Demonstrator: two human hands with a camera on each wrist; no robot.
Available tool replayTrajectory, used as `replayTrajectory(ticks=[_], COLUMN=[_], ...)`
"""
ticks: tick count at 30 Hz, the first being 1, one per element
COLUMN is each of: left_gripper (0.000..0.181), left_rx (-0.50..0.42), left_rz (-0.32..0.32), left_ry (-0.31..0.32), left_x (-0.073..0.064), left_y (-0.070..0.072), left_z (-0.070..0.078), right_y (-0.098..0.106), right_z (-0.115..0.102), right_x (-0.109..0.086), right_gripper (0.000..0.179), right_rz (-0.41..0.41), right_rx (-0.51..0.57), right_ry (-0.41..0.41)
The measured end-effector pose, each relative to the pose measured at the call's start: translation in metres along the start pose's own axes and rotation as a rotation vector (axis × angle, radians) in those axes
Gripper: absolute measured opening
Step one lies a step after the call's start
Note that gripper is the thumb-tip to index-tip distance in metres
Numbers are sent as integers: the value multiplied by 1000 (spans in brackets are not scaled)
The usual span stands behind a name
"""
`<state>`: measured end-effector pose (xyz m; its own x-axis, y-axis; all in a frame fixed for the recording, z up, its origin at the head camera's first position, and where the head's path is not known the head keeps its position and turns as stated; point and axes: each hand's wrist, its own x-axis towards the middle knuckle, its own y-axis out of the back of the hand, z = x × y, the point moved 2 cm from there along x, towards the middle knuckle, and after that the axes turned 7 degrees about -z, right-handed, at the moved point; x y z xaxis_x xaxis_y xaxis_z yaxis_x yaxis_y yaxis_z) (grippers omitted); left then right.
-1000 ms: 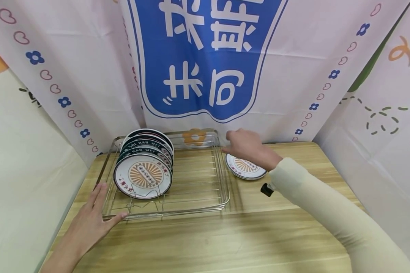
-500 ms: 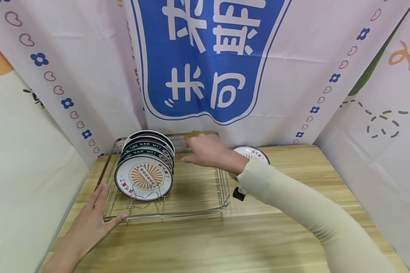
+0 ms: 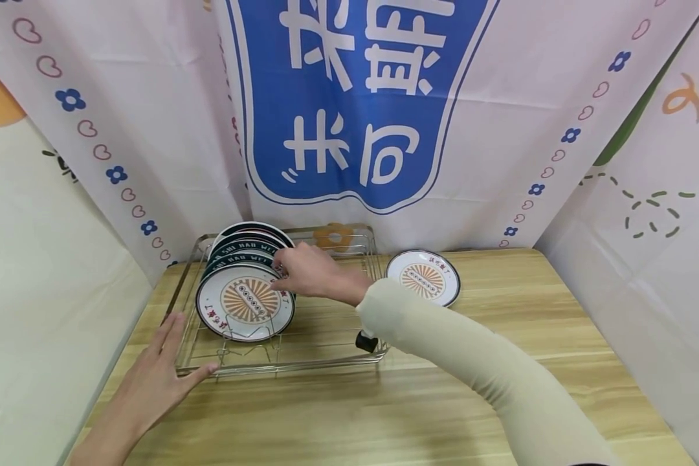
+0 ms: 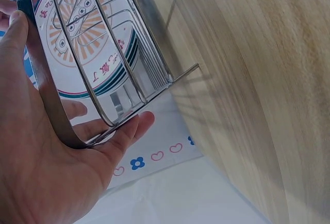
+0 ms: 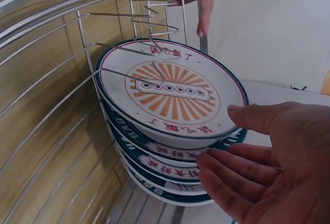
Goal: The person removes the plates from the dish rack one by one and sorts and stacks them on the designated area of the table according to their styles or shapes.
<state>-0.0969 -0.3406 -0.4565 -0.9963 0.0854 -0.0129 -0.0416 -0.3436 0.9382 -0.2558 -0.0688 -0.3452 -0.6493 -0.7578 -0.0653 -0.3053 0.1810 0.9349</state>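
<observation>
Several round plates stand on edge in the left part of a wire dish rack point(image 3: 326, 358). The front plate point(image 3: 233, 310) is white, with an orange sunburst and red characters. My right hand point(image 3: 311, 272) is at its right rim; in the right wrist view the thumb overlaps the front plate point(image 5: 165, 59) and the loosely bent fingers point(image 5: 227, 175) lie by the rims of the plates behind point(image 5: 178, 170). My left hand point(image 3: 151, 375) holds the rack's front left corner, thumb on the front rail, fingers along the left side point(image 4: 49, 90).
More plates point(image 3: 424, 275), white with the same sunburst, lie flat in a stack right of the rack. Beneath is a wooden table point(image 3: 338, 421). Printed cloth point(image 3: 483, 162) hangs behind and at both sides.
My right hand has moved left, from over the flat stack across the rack to the standing plates, and the stack now shows fully. The left hand has stayed at the rack corner.
</observation>
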Motion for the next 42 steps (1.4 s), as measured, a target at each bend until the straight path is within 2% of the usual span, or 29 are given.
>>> replayTrajectory(ticks=[4,8,18,23,26,30,33,42], left_gripper=[115,114,113,113,114,115,115,114], left_rx=[0,5,10,10,7,6,7,11], left_rz=[8,13,19,13,0,-12,-14,-5], left_ry=[-4,-7,-9,-5,3,13,13,4], left_x=[0,1,0,0,0,0,0,0], left_y=[1,1,1,2,2,2,2,1], left_z=[0,1,0,-1,0,0,0,0], right_y=[-10,-18,-36,-37,-37,-39,-41,-44], right_z=[-3,-6,-7,-5,-5,-8,-9,-10], right_x=[8,17,38,40,39,37,35,29], right_gripper=[26,21,30,18,34,44,42,31], right_rz=[-12,-25,-37,-18,-41,-72,-67,-51], right_rx=[-8,-39,-25,38,49,-26,-68,27], right_ry=[17,6,-10,-13,-26,-39,-47,-33])
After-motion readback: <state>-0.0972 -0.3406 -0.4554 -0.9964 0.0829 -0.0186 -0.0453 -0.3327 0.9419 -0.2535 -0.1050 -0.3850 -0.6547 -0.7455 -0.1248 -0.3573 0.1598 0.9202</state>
